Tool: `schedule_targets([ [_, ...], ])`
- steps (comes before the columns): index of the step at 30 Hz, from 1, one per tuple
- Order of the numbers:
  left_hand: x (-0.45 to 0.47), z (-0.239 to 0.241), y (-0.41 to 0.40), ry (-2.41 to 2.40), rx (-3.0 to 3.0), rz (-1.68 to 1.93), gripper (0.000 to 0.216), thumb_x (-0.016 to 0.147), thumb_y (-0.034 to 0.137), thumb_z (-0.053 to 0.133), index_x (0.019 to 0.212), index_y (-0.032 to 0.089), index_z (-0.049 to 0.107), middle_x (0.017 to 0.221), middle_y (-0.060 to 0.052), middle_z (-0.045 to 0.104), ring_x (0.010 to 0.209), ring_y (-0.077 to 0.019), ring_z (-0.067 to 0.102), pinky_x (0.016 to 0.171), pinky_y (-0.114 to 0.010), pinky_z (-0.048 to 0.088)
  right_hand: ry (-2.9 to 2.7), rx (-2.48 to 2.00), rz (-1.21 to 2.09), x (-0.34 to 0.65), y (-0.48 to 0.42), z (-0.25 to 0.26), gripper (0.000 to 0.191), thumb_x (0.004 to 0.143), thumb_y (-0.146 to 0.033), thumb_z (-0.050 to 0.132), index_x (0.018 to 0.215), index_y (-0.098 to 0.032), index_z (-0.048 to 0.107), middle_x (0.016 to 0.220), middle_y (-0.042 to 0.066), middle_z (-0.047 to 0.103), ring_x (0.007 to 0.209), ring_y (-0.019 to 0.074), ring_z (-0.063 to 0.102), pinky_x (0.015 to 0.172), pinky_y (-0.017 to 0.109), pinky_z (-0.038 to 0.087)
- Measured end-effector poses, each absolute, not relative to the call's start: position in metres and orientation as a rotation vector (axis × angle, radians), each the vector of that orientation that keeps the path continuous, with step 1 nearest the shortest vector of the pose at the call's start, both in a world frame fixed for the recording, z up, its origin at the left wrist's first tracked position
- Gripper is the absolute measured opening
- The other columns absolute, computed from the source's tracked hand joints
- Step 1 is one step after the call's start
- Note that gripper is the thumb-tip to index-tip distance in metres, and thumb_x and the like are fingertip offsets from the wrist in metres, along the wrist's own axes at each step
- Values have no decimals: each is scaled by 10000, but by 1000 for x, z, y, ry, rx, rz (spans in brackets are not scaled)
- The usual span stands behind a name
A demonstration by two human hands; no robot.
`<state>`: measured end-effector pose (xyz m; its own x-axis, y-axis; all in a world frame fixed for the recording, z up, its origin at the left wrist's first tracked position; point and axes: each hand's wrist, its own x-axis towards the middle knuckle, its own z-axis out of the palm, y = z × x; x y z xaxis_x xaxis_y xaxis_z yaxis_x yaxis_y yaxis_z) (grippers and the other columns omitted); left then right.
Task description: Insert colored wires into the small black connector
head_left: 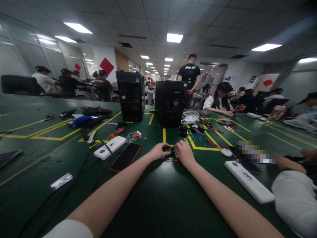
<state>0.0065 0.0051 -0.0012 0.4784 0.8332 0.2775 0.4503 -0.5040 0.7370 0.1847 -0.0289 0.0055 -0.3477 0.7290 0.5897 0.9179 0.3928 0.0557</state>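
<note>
At the middle of the green table, a small black part (170, 150) sits between my two hands; its exact kind is too small to make out. My left hand (159, 151) pinches its left side with closed fingers. From the right, my right hand (184, 152) has its fingers curled onto the same part, covering some of it. A short red wire (172, 160) shows just below. Beyond my right hand lie loose coloured wires with black connectors (196, 132).
Two black computer towers (170, 102) stand ahead. To the left are a phone (126, 157), a white power bank (110, 147), a red screwdriver (116, 132) and glasses (136, 136). Another white power bank (249, 181) lies right, near a co-worker's arm (293, 195). A white basket (190, 117) sits behind.
</note>
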Motion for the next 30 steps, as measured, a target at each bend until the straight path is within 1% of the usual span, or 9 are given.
schedule_targets([
  [5, 6, -1, 4, 1053, 2152, 851, 346, 667, 226, 682, 995, 138, 613, 1010, -79, 639, 934, -207, 583, 865, -325, 438, -2158, -1402, -508, 191, -30, 12, 152, 861, -179, 432, 797, -144, 566, 808, 59, 510, 781, 169, 445, 696, 268, 315],
  [9, 5, -3, 6, 1076, 2143, 903, 330, 674, 217, 668, 990, 139, 616, 995, -78, 643, 924, -206, 586, 856, -322, 442, -2338, -1276, -554, 183, -42, 22, 158, 866, -185, 426, 834, -147, 576, 839, 70, 535, 807, 182, 446, 725, 295, 312],
  [12, 4, -4, 8, 1088, 2138, 944, 322, 666, 169, 642, 985, 132, 619, 987, -80, 646, 922, -211, 586, 857, -327, 440, -2563, -1093, -536, 166, -57, 23, 129, 847, -173, 457, 889, -157, 578, 885, 72, 554, 857, 192, 457, 753, 312, 314],
  [15, 4, -4, 9, 1098, 2103, 957, 339, 647, 114, 618, 986, 127, 619, 994, -82, 647, 929, -212, 587, 866, -327, 439, -2638, -1065, -425, 150, -66, 19, 97, 832, -192, 490, 849, -162, 581, 904, 67, 568, 879, 187, 478, 769, 309, 327],
  [18, 5, -2, 7, 1079, 2084, 954, 342, 641, 96, 615, 981, 128, 621, 998, -79, 647, 938, -206, 586, 876, -324, 438, -2543, -1126, -319, 147, -66, 16, 136, 847, -258, 479, 868, -165, 576, 895, 67, 571, 873, 185, 486, 769, 312, 337],
  [21, 6, -4, 5, 986, 2099, 922, 336, 645, 133, 646, 979, 137, 623, 996, -80, 648, 940, -207, 588, 884, -338, 438, -2286, -1293, -272, 154, -61, 16, 165, 859, -232, 432, 939, -160, 557, 912, 72, 559, 882, 184, 475, 779, 314, 334],
  [24, 7, -9, 6, 863, 2037, 908, 439, 640, 175, 687, 1065, 141, 580, 1060, -100, 627, 987, -211, 581, 896, -340, 437, -2163, -1418, -231, 162, -55, 12, 202, 840, -224, 440, 1002, -172, 548, 961, 72, 546, 928, 195, 464, 809, 323, 318],
  [27, 7, -14, 9, 827, 1980, 905, 579, 620, 206, 720, 1158, 150, 513, 1135, -123, 592, 1050, -217, 557, 916, -344, 427, -2149, -1497, -187, 163, -47, 5, 188, 833, -226, 438, 966, -182, 563, 935, 62, 552, 912, 191, 473, 809, 322, 310],
  [30, 7, -17, 11, 839, 1993, 889, 612, 613, 217, 728, 1177, 158, 496, 1101, -117, 609, 1039, -219, 566, 913, -352, 427, -2089, -1547, -160, 160, -40, 0, 160, 826, -205, 431, 901, -182, 570, 894, 51, 556, 894, 186, 480, 787, 313, 313],
])
